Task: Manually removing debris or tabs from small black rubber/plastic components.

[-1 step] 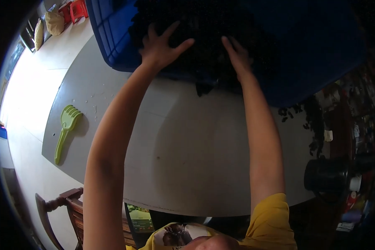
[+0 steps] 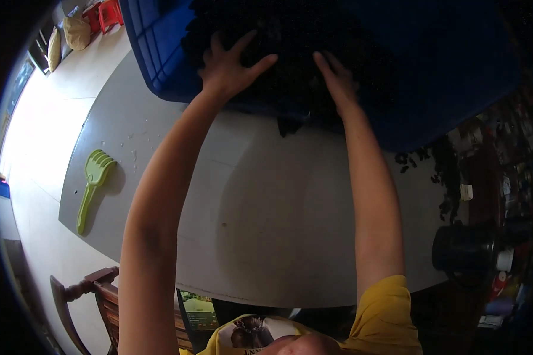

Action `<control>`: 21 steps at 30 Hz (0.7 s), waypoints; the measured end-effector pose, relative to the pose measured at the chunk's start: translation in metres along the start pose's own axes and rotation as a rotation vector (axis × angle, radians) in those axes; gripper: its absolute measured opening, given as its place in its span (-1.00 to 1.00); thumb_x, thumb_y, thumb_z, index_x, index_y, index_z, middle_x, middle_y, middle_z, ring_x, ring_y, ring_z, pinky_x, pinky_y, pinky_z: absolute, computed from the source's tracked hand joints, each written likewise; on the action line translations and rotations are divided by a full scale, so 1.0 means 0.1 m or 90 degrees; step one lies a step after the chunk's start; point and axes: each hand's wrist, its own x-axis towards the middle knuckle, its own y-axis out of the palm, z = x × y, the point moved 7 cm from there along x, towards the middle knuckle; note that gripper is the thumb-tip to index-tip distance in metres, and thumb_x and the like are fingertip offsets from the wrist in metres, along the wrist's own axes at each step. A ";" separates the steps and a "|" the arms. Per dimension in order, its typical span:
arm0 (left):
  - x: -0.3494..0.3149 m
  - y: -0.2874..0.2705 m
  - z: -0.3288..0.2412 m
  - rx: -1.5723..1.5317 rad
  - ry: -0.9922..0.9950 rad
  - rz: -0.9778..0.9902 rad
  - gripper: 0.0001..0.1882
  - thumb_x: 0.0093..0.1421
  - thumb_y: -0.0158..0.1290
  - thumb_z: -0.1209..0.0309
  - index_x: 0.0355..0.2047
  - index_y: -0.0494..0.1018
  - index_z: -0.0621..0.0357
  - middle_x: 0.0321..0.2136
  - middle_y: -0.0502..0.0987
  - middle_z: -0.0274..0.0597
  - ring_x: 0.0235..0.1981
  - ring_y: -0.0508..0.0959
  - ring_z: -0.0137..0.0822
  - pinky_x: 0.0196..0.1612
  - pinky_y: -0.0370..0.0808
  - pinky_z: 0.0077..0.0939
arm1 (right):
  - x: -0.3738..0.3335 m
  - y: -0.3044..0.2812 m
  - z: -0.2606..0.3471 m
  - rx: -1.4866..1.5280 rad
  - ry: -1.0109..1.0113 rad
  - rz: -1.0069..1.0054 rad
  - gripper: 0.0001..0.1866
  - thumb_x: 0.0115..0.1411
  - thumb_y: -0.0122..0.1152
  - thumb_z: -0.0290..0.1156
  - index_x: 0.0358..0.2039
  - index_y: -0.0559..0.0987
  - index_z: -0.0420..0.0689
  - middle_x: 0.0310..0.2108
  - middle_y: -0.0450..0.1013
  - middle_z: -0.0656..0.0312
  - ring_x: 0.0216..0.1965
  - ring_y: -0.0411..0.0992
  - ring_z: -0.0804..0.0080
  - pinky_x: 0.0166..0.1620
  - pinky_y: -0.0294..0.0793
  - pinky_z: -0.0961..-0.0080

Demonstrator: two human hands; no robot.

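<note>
Both my arms reach forward into a large blue plastic bin (image 2: 145,44) at the far side of the table. In it lies a dark, lumpy heap (image 2: 290,53), too dim to tell its kind. At the heap's left, my left hand (image 2: 228,65) rests open with thumb and fingers spread. My right hand (image 2: 339,80) is over the heap's near right part, with fingers stretched out and partly lost in shadow. Neither hand visibly grips anything. A small dark piece (image 2: 290,125) pokes out under the bin's near edge, between my forearms.
The bin stands on a pale table (image 2: 266,225). A green plastic hand rake (image 2: 95,186) lies at left beside water drops. Dark scraps (image 2: 447,171) and a black container (image 2: 463,248) are at right. A wooden chair (image 2: 103,290) stands near left; red stools (image 2: 109,15) are far left.
</note>
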 end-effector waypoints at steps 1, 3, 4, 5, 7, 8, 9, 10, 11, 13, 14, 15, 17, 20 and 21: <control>0.00 0.04 0.00 -0.001 0.000 0.003 -0.15 -0.17 -0.09 -0.43 0.13 0.17 -0.46 0.21 -0.14 0.16 0.18 0.00 0.25 0.05 0.09 0.27 | 0.00 0.00 -0.03 -0.001 0.003 0.000 -0.02 -0.12 -0.07 0.45 0.20 0.18 0.02 0.23 0.01 0.07 0.25 -0.09 0.01 0.23 -0.12 0.08; -0.02 0.02 0.01 -0.015 0.027 -0.034 -0.16 -0.19 -0.04 -0.41 0.11 0.22 -0.43 0.19 -0.10 0.21 0.16 0.05 0.28 0.05 0.15 0.20 | -0.07 0.07 0.01 0.089 -0.004 0.029 -0.01 -0.13 -0.03 0.43 0.19 0.19 0.00 0.21 0.06 0.03 0.24 -0.05 0.01 0.23 -0.08 0.12; -0.03 0.04 0.01 -0.013 0.029 -0.034 -0.16 -0.19 -0.04 -0.41 0.11 0.22 -0.43 0.19 -0.10 0.21 0.16 0.05 0.28 0.05 0.15 0.20 | -0.11 0.08 0.03 0.092 -0.004 0.028 -0.01 -0.13 -0.03 0.43 0.19 0.19 0.00 0.21 0.06 0.03 0.24 -0.05 0.01 0.23 -0.08 0.12; -0.05 0.06 -0.03 -0.069 0.030 -0.033 -0.16 -0.20 -0.01 -0.39 0.10 0.23 -0.42 0.18 -0.07 0.23 0.13 0.09 0.30 0.05 0.20 0.14 | -0.15 0.07 0.07 0.086 -0.020 0.031 -0.01 -0.13 -0.01 0.42 0.19 0.19 -0.02 0.20 0.07 0.02 0.23 -0.02 0.02 0.22 -0.04 0.14; -0.05 0.08 -0.11 -0.127 0.035 -0.033 -0.17 -0.21 0.02 -0.37 0.09 0.25 -0.41 0.17 -0.05 0.26 0.11 0.13 0.32 0.05 0.24 0.07 | -0.17 0.05 0.13 0.082 -0.038 0.029 -0.01 -0.12 0.00 0.41 0.19 0.19 -0.04 0.19 0.08 0.01 0.21 0.02 0.03 0.21 -0.01 0.16; -0.07 0.09 -0.16 -0.113 0.048 -0.029 -0.17 -0.21 0.04 -0.36 0.08 0.26 -0.39 0.16 -0.03 0.28 0.09 0.16 0.32 0.04 0.27 0.02 | -0.19 0.08 0.16 0.133 -0.038 0.069 -0.01 -0.12 0.02 0.39 0.19 0.19 -0.06 0.19 0.08 0.01 0.21 0.04 0.04 0.20 0.03 0.20; -0.09 0.09 -0.20 -0.099 0.062 -0.025 -0.18 -0.21 0.05 -0.34 0.08 0.28 -0.36 0.15 -0.02 0.30 0.08 0.19 0.32 0.03 0.30 -0.03 | -0.22 0.12 0.19 0.185 -0.038 0.108 -0.01 -0.12 0.04 0.37 0.19 0.19 -0.08 0.19 0.08 0.01 0.20 0.06 0.06 0.19 0.06 0.24; -0.10 0.08 -0.21 -0.099 0.063 -0.024 -0.18 -0.21 0.05 -0.34 0.08 0.28 -0.36 0.15 -0.02 0.30 0.08 0.19 0.32 0.03 0.30 -0.03 | -0.22 0.12 0.21 0.185 -0.037 0.107 -0.01 -0.12 0.04 0.37 0.19 0.19 -0.08 0.19 0.08 0.01 0.20 0.06 0.06 0.19 0.06 0.24; -0.09 0.08 -0.23 -0.102 0.054 -0.008 -0.19 -0.21 0.06 -0.34 0.06 0.30 -0.34 0.14 0.00 0.31 0.08 0.19 0.30 0.04 0.30 -0.04 | -0.20 0.12 0.22 0.162 -0.027 0.099 -0.05 -0.10 0.06 0.33 0.18 0.20 -0.08 0.18 0.11 0.01 0.18 0.10 0.09 0.17 0.09 0.27; -0.12 0.06 -0.24 -0.106 0.047 0.008 -0.21 -0.21 0.06 -0.33 0.04 0.33 -0.32 0.14 0.01 0.32 0.08 0.19 0.29 0.04 0.30 -0.04 | -0.23 0.10 0.21 0.137 -0.016 0.088 -0.09 -0.08 0.08 0.29 0.17 0.22 -0.08 0.16 0.15 0.02 0.15 0.14 0.11 0.15 0.12 0.29; -0.18 0.02 -0.24 -0.136 0.054 0.003 -0.26 -0.17 0.10 -0.25 0.02 0.36 -0.27 0.12 0.06 0.33 0.11 0.17 0.26 0.07 0.27 -0.04 | -0.30 0.13 0.25 0.193 -0.045 0.110 -0.13 -0.06 0.11 0.24 0.13 0.26 -0.11 0.11 0.20 0.02 0.12 0.18 0.14 0.12 0.16 0.33; -0.23 -0.01 -0.24 -0.165 0.062 -0.002 -0.30 -0.14 0.13 -0.18 0.01 0.38 -0.22 0.10 0.10 0.33 0.13 0.14 0.24 0.09 0.23 -0.04 | -0.37 0.14 0.29 0.248 -0.073 0.131 -0.18 -0.05 0.14 0.19 0.10 0.31 -0.14 0.07 0.26 0.03 0.09 0.23 0.18 0.09 0.19 0.36; -0.32 -0.08 -0.27 -0.152 0.072 0.007 -0.33 -0.14 0.14 -0.15 0.00 0.39 -0.22 0.10 0.10 0.32 0.14 0.12 0.22 0.10 0.22 -0.04 | -0.51 0.15 0.36 0.284 -0.080 0.173 -0.24 -0.04 0.16 0.14 0.05 0.36 -0.14 0.00 0.31 0.05 0.03 0.27 0.22 0.05 0.23 0.39; -0.51 -0.11 -0.41 -0.141 0.105 -0.012 -0.38 -0.13 0.16 -0.06 -0.02 0.41 -0.22 0.12 0.11 0.26 0.15 0.12 0.19 0.10 0.19 -0.03 | -0.58 0.17 0.15 0.339 -0.082 0.117 -0.40 -0.01 0.19 0.04 -0.08 0.45 -0.16 -0.15 0.40 0.12 -0.10 0.35 0.32 -0.05 0.30 0.47; -0.60 -0.15 -0.42 -0.130 0.119 -0.045 -0.40 -0.13 0.17 0.00 -0.03 0.41 -0.22 0.12 0.11 0.22 0.14 0.13 0.17 0.11 0.18 -0.03 | -0.73 0.14 0.23 0.336 -0.082 0.172 -0.43 0.00 0.19 0.00 -0.09 0.46 -0.15 -0.17 0.41 0.13 -0.11 0.35 0.33 -0.06 0.31 0.47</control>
